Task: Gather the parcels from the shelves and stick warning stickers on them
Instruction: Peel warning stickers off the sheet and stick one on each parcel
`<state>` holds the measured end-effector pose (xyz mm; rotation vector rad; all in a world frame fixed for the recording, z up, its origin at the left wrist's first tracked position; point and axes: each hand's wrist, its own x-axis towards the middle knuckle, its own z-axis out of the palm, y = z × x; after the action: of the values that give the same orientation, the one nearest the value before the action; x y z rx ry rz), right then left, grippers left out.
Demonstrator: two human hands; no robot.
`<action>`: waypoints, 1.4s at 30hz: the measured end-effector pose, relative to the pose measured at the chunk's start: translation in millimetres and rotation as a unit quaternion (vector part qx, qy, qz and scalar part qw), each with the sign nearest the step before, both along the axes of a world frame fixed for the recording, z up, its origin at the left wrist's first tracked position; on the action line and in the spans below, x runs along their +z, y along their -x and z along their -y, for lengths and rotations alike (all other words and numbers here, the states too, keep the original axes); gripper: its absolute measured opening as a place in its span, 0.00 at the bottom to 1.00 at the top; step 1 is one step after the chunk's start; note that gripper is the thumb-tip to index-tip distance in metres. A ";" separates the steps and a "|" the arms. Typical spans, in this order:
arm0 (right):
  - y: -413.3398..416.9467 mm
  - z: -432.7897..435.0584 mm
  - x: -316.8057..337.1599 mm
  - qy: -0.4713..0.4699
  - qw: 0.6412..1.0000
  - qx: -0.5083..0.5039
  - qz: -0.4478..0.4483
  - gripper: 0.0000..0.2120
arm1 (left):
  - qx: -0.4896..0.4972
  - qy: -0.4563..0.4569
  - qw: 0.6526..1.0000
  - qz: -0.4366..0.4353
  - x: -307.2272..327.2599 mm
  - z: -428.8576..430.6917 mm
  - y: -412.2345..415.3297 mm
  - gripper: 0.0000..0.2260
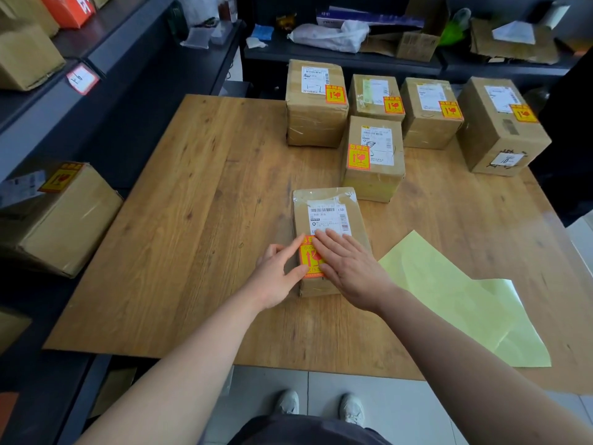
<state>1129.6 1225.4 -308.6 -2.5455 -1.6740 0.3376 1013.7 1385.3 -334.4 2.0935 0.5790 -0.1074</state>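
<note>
A: Where the two hands meet on the parcel [332,200], what is gripped?

B: Nothing is gripped. The right hand [349,268] is laid flat, fingers straight, pressed on the warning sticker [308,256] and on the lower edge of the shipping label [327,218]. The left hand [276,279] is set at the sticker's left edge with forefinger and thumb stretched out; no pinch is seen.

A: What can be read?

B: An upward arrow and a broken-glass mark are printed on the orange and yellow sticker; its characters are too small. "ISD" is made out beside the label's barcode.

A: And around the hands?

B: The parcel is laid flat on the wooden table [208,220]. A yellow-green backing sheet [449,300] is spread just right of the right wrist. Five stickered parcels [373,155] are stood beyond the fingertips.
</note>
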 end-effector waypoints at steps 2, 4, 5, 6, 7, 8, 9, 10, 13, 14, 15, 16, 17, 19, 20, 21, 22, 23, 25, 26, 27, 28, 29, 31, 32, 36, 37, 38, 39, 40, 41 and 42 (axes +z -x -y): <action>-2.6 3.6 -4.0 0.003 1.000 0.006 -0.006 0.32 | 0.003 0.002 1.000 -0.002 -2.0 2.0 0.5 0.27; -5.1 7.1 -5.3 -0.004 1.000 -0.019 -0.001 0.30 | 0.001 0.002 1.000 -0.009 -2.6 3.3 0.9 0.28; -5.4 8.3 -5.3 -0.005 0.999 -0.033 0.002 0.29 | 0.002 0.002 1.000 -0.013 -2.2 3.8 1.0 0.28; -4.0 7.9 -4.4 -0.008 0.999 -0.039 0.002 0.29 | 0.003 0.001 1.000 -0.018 -1.4 4.4 1.1 0.29; -1.3 7.1 -3.6 -0.013 0.999 -0.033 -0.003 0.29 | 0.004 -0.003 1.000 -0.023 -1.2 4.5 0.9 0.29; 1.8 6.0 -3.0 -0.018 1.000 -0.016 -0.008 0.29 | 0.003 -0.007 1.000 -0.027 -0.7 4.8 0.8 0.29; 4.8 5.1 -2.7 -0.019 1.000 0.005 -0.011 0.29 | 0.002 -0.011 0.999 -0.030 -0.5 5.0 0.9 0.29; 6.3 4.9 -3.3 -0.017 1.000 0.023 -0.010 0.29 | -0.001 -0.014 0.999 -0.032 0.1 5.2 1.2 0.29; 2.1 7.0 -2.6 -0.010 0.999 0.040 0.004 0.29 | -0.006 -0.019 0.999 -0.043 1.8 4.8 1.1 0.29; 0.1 8.4 -2.4 -0.008 0.999 0.037 0.008 0.29 | -0.009 -0.026 0.999 -0.048 2.1 5.0 1.1 0.29; -0.6 9.3 -1.7 -0.006 0.999 0.033 0.010 0.29 | -0.011 -0.033 0.998 -0.052 2.4 5.3 1.5 0.29; 0.9 9.7 -1.1 -0.004 1.000 0.028 0.011 0.29 | -0.012 -0.041 0.998 -0.056 2.6 5.6 1.9 0.29; 3.6 9.9 -2.3 -0.003 0.999 0.030 0.012 0.29 | -0.013 -0.050 0.997 -0.059 2.5 5.5 2.1 0.29; 9.2 12.0 -4.3 -0.008 0.999 0.050 0.019 0.29 | -0.017 -0.068 0.995 -0.065 2.0 5.1 1.8 0.29; 8.7 14.8 -4.2 -0.010 0.998 0.057 0.022 0.29 | -0.019 -0.078 0.994 -0.070 2.1 5.7 1.1 0.29; 5.6 18.5 -3.6 -0.009 0.998 0.054 0.025 0.29 | -0.020 -0.088 0.993 -0.075 2.0 6.6 0.6 0.29; 1.3 22.6 -2.6 -0.005 0.999 0.041 0.028 0.29 | -0.019 -0.097 0.992 -0.080 2.3 7.3 0.7 0.29; -3.2 26.8 -1.1 0.000 0.999 0.024 0.031 0.29 | -0.018 -0.106 0.991 -0.085 3.0 8.2 0.7 0.29; -6.0 31.2 -0.1 0.002 1.000 0.010 0.030 0.29 | -0.022 -0.132 0.987 -0.087 8.8 11.1 0.3 0.29; -4.0 31.2 -1.0 -0.005 1.000 0.018 0.025 0.29 | -0.027 -0.155 0.984 -0.079 12.3 13.4 -0.7 0.29; -1.0 30.6 -3.4 -0.009 0.999 0.033 0.023 0.29 | -0.034 -0.185 0.980 -0.064 15.0 16.4 -2.2 0.29; 1.4 29.9 -5.8 -0.011 0.999 0.046 0.024 0.29 | -0.044 -0.218 0.974 -0.052 16.5 19.2 -3.4 0.28; 1.5 30.0 -8.9 -0.011 0.998 0.054 0.024 0.30 | -0.054 -0.248 0.966 -0.051 17.3 21.9 -3.9 0.27; -4.6 32.0 -10.8 -0.013 0.998 0.050 0.020 0.33 | -0.066 -0.279 0.955 -0.076 15.2 24.5 -3.3 0.25; -9.4 34.6 -10.8 -0.011 0.999 0.039 0.019 0.35 | -0.066 -0.281 0.954 -0.087 13.9 26.3 -2.7 0.24; -14.3 36.6 -9.3 -0.013 1.000 0.010 0.011 0.36 | -0.074 -0.302 0.947 -0.084 13.8 41.5 -7.2 0.25; -13.2 36.2 -9.8 -0.010 1.000 0.021 0.010 0.35 | -0.075 -0.307 0.945 -0.085 13.9 44.3 -8.4 0.25; -14.2 36.8 -10.9 -0.009 0.999 0.030 0.012 0.35 | -0.074 -0.314 0.942 -0.089 13.9 45.9 -8.2 0.25; -17.0 38.9 -11.1 -0.008 0.999 0.034 0.014 0.35 | -0.069 -0.322 0.940 -0.094 14.0 46.3 -6.9 0.25; -21.3 42.2 -10.6 -0.005 0.999 0.029 0.015 0.35 | -0.064 -0.325 0.938 -0.099 14.1 45.9 -5.1 0.26; -26.9 46.4 -10.5 -0.001 1.000 0.018 0.012 0.35 | -0.058 -0.321 0.940 -0.104 14.6 45.5 -4.2 0.26; -32.3 50.3 -10.6 0.003 1.000 0.004 0.004 0.36 | -0.050 -0.311 0.943 -0.110 15.1 45.9 -4.0 0.26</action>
<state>1161.9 1175.0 -319.2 -2.5486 -1.6876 0.3351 1017.7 1339.4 -319.3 2.7507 0.7044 -0.2445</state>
